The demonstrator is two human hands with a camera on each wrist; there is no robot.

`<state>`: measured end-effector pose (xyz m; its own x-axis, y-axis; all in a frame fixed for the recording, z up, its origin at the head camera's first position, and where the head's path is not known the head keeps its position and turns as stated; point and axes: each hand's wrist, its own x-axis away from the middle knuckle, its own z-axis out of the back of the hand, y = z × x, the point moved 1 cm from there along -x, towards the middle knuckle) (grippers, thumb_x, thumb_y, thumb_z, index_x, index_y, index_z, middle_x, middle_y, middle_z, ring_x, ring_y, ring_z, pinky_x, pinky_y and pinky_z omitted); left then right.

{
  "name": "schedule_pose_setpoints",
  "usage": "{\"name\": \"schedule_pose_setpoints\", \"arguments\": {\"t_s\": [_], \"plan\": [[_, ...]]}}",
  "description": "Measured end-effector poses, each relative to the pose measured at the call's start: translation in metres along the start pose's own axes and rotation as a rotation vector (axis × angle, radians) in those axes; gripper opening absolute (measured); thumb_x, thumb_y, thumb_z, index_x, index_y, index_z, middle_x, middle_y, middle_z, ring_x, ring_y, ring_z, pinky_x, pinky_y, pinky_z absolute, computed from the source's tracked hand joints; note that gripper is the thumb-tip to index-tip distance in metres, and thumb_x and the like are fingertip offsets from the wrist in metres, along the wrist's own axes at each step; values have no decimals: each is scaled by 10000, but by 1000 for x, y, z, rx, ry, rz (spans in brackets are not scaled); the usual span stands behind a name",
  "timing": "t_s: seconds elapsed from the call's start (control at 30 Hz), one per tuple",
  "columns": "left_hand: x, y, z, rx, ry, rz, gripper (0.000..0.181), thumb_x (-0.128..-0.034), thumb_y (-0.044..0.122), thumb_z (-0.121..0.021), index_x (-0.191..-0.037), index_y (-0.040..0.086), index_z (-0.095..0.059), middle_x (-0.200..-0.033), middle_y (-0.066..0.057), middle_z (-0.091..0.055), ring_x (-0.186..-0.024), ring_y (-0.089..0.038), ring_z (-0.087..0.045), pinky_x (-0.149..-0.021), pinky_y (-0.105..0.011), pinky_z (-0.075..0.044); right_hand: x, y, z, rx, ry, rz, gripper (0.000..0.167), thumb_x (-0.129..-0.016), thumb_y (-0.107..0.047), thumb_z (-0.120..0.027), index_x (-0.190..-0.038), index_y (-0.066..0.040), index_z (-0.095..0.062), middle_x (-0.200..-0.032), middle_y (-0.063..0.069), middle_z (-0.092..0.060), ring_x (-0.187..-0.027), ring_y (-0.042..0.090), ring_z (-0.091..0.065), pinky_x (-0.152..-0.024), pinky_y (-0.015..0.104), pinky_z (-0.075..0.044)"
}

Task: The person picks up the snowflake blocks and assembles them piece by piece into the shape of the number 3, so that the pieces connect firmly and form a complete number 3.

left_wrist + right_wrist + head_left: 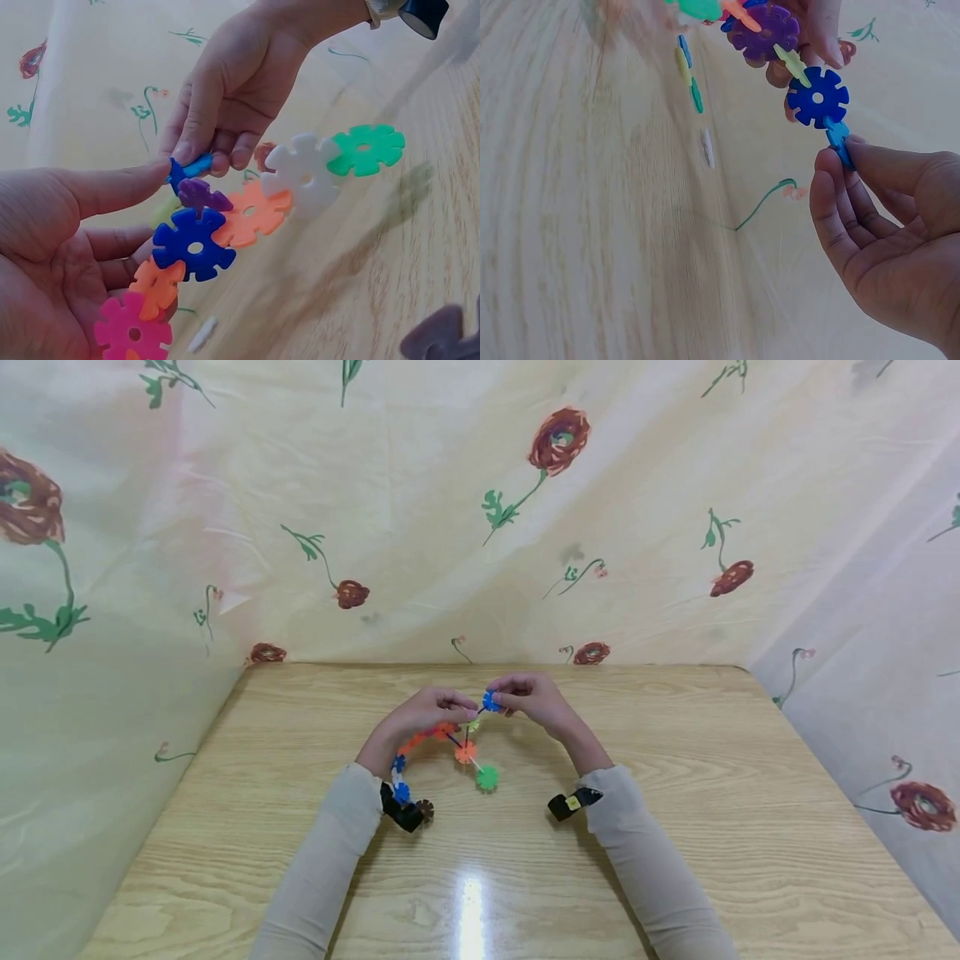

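Observation:
A chain of notched plastic discs is held above the table by both hands. My right hand [534,700] pinches a light blue disc [840,142] between thumb and fingers; this disc is slotted into a dark blue disc [818,97]. My left hand [67,255] grips the chain near a purple disc [202,195], its thumb by the dark blue piece at the joint. From there hang another dark blue disc [195,245], orange [253,213], white [303,176] and green [367,149] discs. Orange and pink [133,328] discs lie along the left palm, the chain curving toward the left wrist.
A brown disc [425,811] is beside the left wrist's black strap. In the right wrist view, a thin white piece [708,148] and narrow blue, yellow and green pieces [696,95] appear by the table's far edge. Flowered cloth [420,527] surrounds the wooden table [750,827].

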<state>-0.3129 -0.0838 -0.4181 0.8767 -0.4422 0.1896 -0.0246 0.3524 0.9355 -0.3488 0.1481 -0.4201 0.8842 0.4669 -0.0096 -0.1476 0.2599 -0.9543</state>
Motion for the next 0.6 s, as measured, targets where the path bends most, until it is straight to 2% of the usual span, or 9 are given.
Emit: {"name": "schedule_pose_setpoints", "arguments": {"t_s": [0.1, 0.2, 0.33, 0.53, 0.6], "plan": [[-1, 0, -1, -17, -6, -6, 387, -1016, 275, -649, -1341, 65, -663, -1243, -137, -695, -900, -164, -618, -742, -279, -518, 1, -1, -1, 3, 3, 21, 247, -988, -76, -666, -1188, 65, -702, -986, 135, -745, -790, 126, -670, -828, 437, -612], [-2, -2, -3, -24, -9, -8, 407, -1017, 289, -649, -1367, 81, -652, -1292, -132, -682, -1052, -213, -647, -858, -328, -559, 1, -2, -2, 1, 1, 32, 239, -987, -68, -664, -1180, 67, -706, -1014, 186, -737, -784, 127, -668, -787, 349, -612], [-4, -3, -4, -20, -15, -12, 415, -1016, 291, -649, -1382, 95, -643, -1343, -132, -667, -1156, -208, -639, -973, -371, -549, 1, -3, -2, -7, 1, 31, 233, -987, -59, -662, -1178, 66, -708, -1053, 218, -726, -785, 120, -673, -792, 336, -612], [-4, -2, -5, -8, 21, -13, 374, -1011, 243, -660, -1349, 83, -669, -1250, -124, -714, -956, -143, -622, -793, -271, -518, 2, -4, -3, 3, 4, 49, 232, -976, -43, -672, -1171, 78, -707, -1047, 228, -729, -773, 116, -683, -826, 427, -623], [-4, -1, -6, -7, 42, -19, 351, -1005, 220, -668, -1326, 79, -685, -1205, -117, -730, -944, -145, -634, -750, -252, -519, 2, -5, -3, 3, 8, 56, 229, -969, -38, -680, -1164, 79, -709, -1029, 232, -729, -760, 119, -685, -843, 486, -617]]}}
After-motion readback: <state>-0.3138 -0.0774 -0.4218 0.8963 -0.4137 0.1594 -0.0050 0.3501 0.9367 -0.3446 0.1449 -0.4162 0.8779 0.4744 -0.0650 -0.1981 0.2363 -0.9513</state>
